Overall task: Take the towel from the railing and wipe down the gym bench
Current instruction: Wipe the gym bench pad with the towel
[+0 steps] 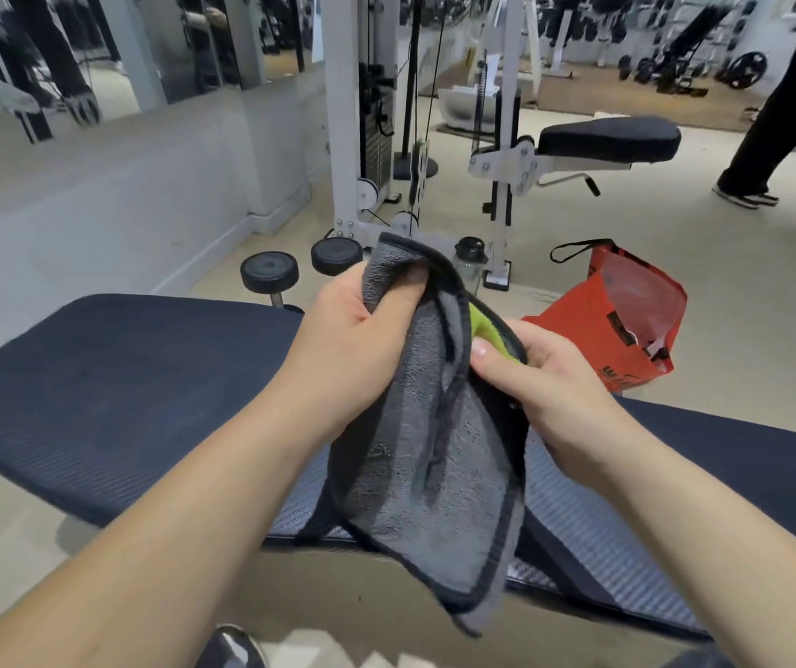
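Note:
A grey towel (pixel 427 484) with a dark hem and a lime-green inner side hangs folded between both hands, above the gym bench. My left hand (pixel 362 330) grips its upper corner, thumb and fingers pinched on the cloth. My right hand (pixel 535 373) holds the towel's right edge where the green shows. The dark padded gym bench (pixel 111 392) stretches across the view below the hands, from the left edge to the right edge. The towel's lower end dangles in front of the bench's middle.
Behind the bench lie two black dumbbells (pixel 270 274) and a dark-capped bottle (pixel 470 257) on the floor. A red bag (pixel 627 315) sits at the right. A white cable machine (pixel 371 113) and another padded seat (pixel 610 137) stand beyond. A person's leg (pixel 771 118) is at the far right.

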Motion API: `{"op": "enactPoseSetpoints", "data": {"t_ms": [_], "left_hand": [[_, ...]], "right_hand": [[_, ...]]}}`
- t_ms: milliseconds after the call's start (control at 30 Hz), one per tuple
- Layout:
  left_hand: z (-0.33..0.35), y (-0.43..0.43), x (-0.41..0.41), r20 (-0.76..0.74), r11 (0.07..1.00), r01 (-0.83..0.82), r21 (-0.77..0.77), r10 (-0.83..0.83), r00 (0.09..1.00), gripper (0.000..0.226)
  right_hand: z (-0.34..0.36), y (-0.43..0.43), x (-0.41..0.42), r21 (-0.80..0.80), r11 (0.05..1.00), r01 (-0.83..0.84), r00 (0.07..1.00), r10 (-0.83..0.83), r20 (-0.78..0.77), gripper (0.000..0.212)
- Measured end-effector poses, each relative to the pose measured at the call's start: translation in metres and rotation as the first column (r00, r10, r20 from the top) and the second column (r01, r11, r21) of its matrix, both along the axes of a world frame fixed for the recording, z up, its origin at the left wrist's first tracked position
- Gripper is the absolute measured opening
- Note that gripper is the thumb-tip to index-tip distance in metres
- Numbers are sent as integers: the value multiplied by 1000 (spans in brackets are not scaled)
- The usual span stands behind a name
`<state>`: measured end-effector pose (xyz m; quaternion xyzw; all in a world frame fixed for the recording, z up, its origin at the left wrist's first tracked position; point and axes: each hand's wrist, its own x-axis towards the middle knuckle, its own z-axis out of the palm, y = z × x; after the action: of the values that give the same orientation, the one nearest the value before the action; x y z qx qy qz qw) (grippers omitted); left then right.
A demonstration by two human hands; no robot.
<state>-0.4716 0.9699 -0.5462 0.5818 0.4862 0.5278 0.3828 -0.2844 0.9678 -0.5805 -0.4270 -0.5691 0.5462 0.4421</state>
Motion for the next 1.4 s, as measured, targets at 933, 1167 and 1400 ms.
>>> {"op": "enactPoseSetpoints", "data": {"t_ms": [933,1167,1400], "left_hand": [[-72,3,-39,-128,799,268,-539,-392,911,16],[-106,46,-23,-512,904,-100,-415,-142,847,50],[-108,34,-20,-720,874,-182,-450,-235,653,52]], "right_hand": [[-41,5,37,-397,902,-173,849,341,404,10],[-65,23,42,-219,933,286,839,-133,528,50],[-78,16,12,-47,999,16,426,36,904,95]]}}
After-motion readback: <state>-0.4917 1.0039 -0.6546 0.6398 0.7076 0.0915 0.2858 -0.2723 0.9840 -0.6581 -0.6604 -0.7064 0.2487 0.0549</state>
